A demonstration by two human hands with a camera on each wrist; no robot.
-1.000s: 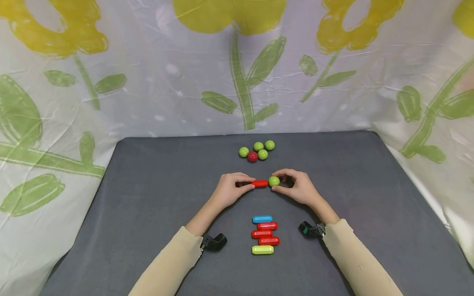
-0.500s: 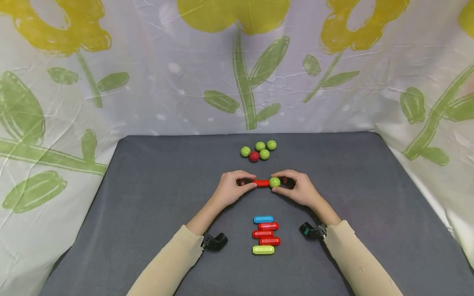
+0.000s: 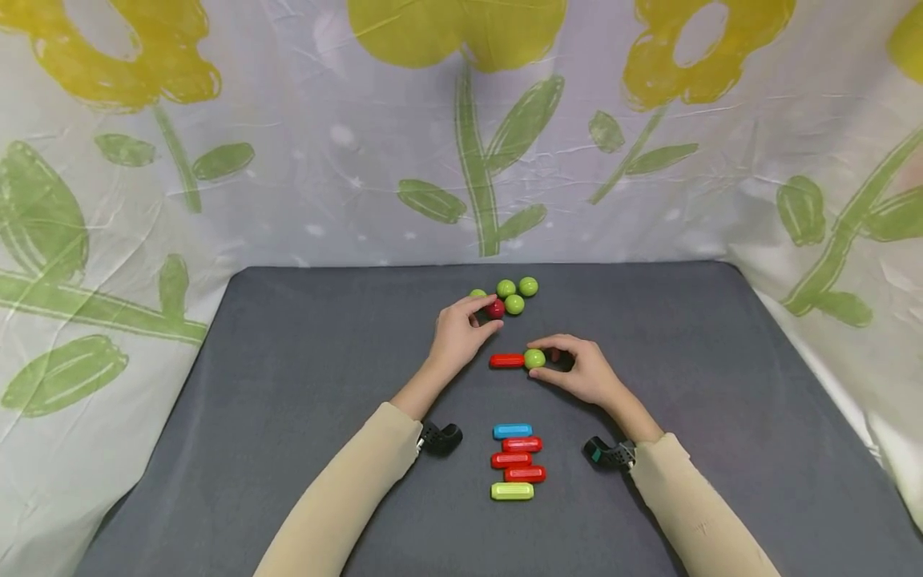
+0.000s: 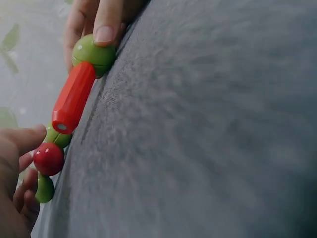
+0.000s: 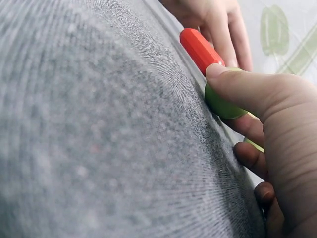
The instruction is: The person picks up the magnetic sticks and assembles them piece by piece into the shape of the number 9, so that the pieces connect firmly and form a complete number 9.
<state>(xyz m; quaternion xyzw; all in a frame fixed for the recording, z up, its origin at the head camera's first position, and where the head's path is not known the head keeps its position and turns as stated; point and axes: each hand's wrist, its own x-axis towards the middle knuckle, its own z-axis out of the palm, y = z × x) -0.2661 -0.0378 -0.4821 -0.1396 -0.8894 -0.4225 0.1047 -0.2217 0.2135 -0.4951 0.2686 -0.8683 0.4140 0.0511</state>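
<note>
My right hand [image 3: 582,370] pinches a glossy green ball [image 3: 534,358] between thumb and fingers, low at the table. A red faceted rod [image 3: 507,361] lies end-on against that ball, pointing left; its free end shows a small silvery dot in the left wrist view. Farther back, my left hand [image 3: 459,331] reaches to a red ball [image 3: 495,309], thumb and fingers spread apart beside it. One green ball [image 3: 478,294] behind that hand is partly hidden by its fingers. In the right wrist view the thumb [image 5: 233,82] presses on the pinched green ball.
Several more green balls [image 3: 506,288] sit beside the red one toward the back edge. Nearer the person, a column of short rods has a blue rod [image 3: 513,431], red rods [image 3: 522,445] and a yellow-green rod [image 3: 512,491]. A flower-printed cloth [image 3: 324,200] hangs behind the grey table [image 3: 324,361].
The green ball came up against the red rod's right end. After that, my left hand let go of the rod and moved back to the red ball. The right hand kept its hold.
</note>
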